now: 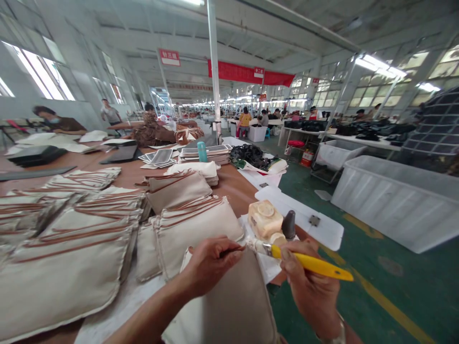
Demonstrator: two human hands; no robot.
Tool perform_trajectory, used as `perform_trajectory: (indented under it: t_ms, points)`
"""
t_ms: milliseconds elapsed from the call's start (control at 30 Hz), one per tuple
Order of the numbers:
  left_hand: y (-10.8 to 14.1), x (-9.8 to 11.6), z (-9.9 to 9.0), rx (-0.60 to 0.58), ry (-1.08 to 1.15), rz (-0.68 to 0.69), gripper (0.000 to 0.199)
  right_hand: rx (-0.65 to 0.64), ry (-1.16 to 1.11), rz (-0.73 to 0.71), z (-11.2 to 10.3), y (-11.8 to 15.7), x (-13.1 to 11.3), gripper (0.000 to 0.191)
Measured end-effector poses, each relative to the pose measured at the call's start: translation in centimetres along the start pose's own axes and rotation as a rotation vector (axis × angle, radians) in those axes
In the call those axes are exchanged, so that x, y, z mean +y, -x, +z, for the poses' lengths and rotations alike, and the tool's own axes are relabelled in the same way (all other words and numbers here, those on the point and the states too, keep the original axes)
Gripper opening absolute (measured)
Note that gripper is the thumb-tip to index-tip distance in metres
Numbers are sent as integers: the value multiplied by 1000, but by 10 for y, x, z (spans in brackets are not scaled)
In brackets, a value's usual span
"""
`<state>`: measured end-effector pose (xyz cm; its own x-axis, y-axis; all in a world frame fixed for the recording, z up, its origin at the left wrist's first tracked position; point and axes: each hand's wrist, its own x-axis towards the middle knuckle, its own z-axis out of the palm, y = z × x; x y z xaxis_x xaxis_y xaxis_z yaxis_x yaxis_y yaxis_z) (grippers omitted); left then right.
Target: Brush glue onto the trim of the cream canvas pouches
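The right hand (308, 286) is closed firmly around a yellow-handled brush (311, 265), its pale, glue-coated bristles (256, 246) directed left toward the left hand (211, 265). The left hand is curled in a narrow pinch above the top edge of a beige fabric pouch (225, 306); what it grips cannot be told. The pouch lies directly beneath both hands. To the left of the hands are stacked beige pouches with brown piping (71, 267). Just ahead of the right hand stand a glue-smeared translucent block (265, 220) and a dark conical object (289, 225), on a white sheet (308, 215). The brown-topped worktable (229, 184) extends forward, its edge running just beyond the right hand. Further right lie a green floor (405, 286) and a white plastic bin (394, 200). Co-workers (152, 129) sit well ahead.
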<state>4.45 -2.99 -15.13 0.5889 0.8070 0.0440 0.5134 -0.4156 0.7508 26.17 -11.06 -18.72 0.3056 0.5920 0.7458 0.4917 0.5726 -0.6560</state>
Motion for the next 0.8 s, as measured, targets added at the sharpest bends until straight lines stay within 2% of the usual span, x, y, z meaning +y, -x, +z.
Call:
perform_trajectory:
  t_ms: [67, 167, 300, 400, 500, 633, 733, 800]
  points:
    - [1, 3, 0, -3, 30, -8, 31, 18, 76, -49, -3, -1, 0, 9]
    - [1, 4, 2, 1, 58, -8, 31, 31, 100, -38, -9, -2, -5, 7]
    - [-1, 2, 6, 9, 79, 11, 31, -80, 89, -61, -7, 0, -4, 8]
    - [3, 2, 9, 49, 6, 59, 27, 1, 134, -42, -10, 3, 2, 8]
    - [14, 4, 12, 162, -205, 262, 24, 136, 64, 101, -23, 1, 2, 6]
    - [31, 15, 12, 377, -599, 704, 17, 234, -259, 351, -44, -11, -14, 13]
    - [37, 24, 8, 375, -743, 934, 15, 261, -395, 448, -50, -24, -31, 14]
    - [38, 28, 5, 364, -732, 1008, 18, 232, -413, 449, -49, -29, -39, 14]
